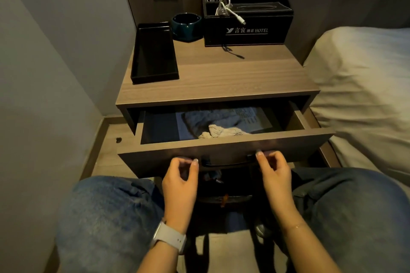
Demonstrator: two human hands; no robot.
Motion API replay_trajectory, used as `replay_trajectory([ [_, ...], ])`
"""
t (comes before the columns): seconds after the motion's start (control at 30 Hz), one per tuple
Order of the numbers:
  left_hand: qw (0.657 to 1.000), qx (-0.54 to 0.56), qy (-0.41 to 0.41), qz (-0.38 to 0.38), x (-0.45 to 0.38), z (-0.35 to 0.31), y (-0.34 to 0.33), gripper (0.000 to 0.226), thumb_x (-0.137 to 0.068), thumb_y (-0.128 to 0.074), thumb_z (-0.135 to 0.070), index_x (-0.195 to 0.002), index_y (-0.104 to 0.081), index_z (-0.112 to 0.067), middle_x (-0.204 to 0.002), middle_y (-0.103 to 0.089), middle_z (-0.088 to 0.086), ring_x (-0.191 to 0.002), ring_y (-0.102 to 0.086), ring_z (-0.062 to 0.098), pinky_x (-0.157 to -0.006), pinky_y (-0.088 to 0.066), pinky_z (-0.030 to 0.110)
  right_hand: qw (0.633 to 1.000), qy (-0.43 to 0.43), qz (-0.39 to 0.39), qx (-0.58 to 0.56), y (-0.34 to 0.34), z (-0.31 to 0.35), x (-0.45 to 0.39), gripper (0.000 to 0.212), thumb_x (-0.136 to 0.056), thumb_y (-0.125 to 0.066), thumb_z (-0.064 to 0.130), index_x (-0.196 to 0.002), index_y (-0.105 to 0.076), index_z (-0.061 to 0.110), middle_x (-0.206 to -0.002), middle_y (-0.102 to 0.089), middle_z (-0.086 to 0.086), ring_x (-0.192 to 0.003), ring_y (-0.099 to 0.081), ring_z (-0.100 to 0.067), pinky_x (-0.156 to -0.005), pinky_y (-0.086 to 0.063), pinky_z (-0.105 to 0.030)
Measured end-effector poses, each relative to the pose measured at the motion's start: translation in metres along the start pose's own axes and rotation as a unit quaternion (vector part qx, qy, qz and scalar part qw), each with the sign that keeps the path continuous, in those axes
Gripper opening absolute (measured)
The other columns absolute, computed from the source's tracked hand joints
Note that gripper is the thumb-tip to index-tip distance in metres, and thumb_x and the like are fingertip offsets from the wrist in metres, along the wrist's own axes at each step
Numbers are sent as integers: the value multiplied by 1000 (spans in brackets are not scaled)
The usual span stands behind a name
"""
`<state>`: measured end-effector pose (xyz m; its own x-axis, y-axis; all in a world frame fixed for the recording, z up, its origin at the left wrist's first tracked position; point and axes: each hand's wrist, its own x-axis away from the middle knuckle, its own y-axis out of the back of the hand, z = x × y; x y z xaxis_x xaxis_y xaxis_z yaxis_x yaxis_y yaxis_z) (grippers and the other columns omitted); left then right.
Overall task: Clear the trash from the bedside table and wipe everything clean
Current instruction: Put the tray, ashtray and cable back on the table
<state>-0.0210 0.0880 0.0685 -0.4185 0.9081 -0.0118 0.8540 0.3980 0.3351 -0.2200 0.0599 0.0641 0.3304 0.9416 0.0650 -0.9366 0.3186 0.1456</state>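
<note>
Bedside table [213,77] stands between the wall and the bed [366,86], its drawer [221,153] pulled well out toward your knees, with your left hand [180,180] and right hand [274,173] raised at the drawer front. Both hands show loosely curled fingers; the fingertips sit at or just off the front panel near the dark handle [228,163], and neither hand plainly has hold of anything, though motion blur at the fingertips makes contact hard to call. Inside the drawer lie a blue cloth [208,121], a crumpled pale scrap [218,132] on top of it, and a printed card [250,116] toward the back. On the tabletop, a black tray [153,55] sits at the left, a dark round dish [186,25] behind it, and a black hotel organiser box [246,20] at the rear with a white cable [226,9] looped in it, one plug end hanging over the box front. The risks from here are yours to manage: shove the drawer shut now and the crumpled scrap, likely trash, goes back out of sight uncollected, or catches at the opening because it rides high on the cloth. Pull further and the drawer may tip or come off its runners onto your knees. Wiping the top without lifting the tray, dish and box would leave dirt under them, and a cloth dragged past the box could snag the dangling cable and pull it out.
</note>
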Motion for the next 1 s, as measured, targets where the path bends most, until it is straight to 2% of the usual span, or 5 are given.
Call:
replay_trajectory([
  [0.27,963,-239,-108,60,-82,-2,-8,18,-88,-61,-32,-101,-52,-24,-98,-62,-5,-99,-56,17,-80,-50,39,962,136,29,234,-20,6,-82,25,-88,-57,48,-82,-60,24,-82,-63,6,-82,-60,-10,-71,-50,-32],
  [0.53,944,-297,-117,86,-115,-3,-20,29,-87,-62,-28,-113,-51,-20,-108,-56,0,-108,-48,22,-83,-43,36,941,113,92,304,-26,26,-120,18,-89,-59,33,-88,-62,15,-87,-63,0,-83,-59,-18,-71,-50,-37],
  [0.7,951,-257,92,145,-66,61,-21,47,-88,-58,-29,-131,-43,-22,-124,-55,8,-109,-57,27,-91,-50,42,920,-90,159,346,-8,-35,-69,43,-90,-60,38,-130,-50,25,-123,-55,-1,-102,-56,-16,-80,-47,-30],
  [0.8,934,-247,198,164,-26,98,-25,45,-94,-53,-32,-135,-41,-19,-122,-58,13,-107,-59,32,-91,-49,40,911,-220,120,327,5,-87,-25,50,-91,-57,41,-136,-45,21,-113,-61,-5,-94,-60,-17,-80,-54,-38],
  [1.0,940,14,322,111,1,123,-33,34,-100,-45,-13,-129,-49,-30,-92,-66,5,-90,-65,24,-91,-53,47,934,-352,61,10,-7,-127,4,32,-101,-43,13,-130,-50,1,-96,-66,-16,-78,-68,-22,-56,-55,-24],
])
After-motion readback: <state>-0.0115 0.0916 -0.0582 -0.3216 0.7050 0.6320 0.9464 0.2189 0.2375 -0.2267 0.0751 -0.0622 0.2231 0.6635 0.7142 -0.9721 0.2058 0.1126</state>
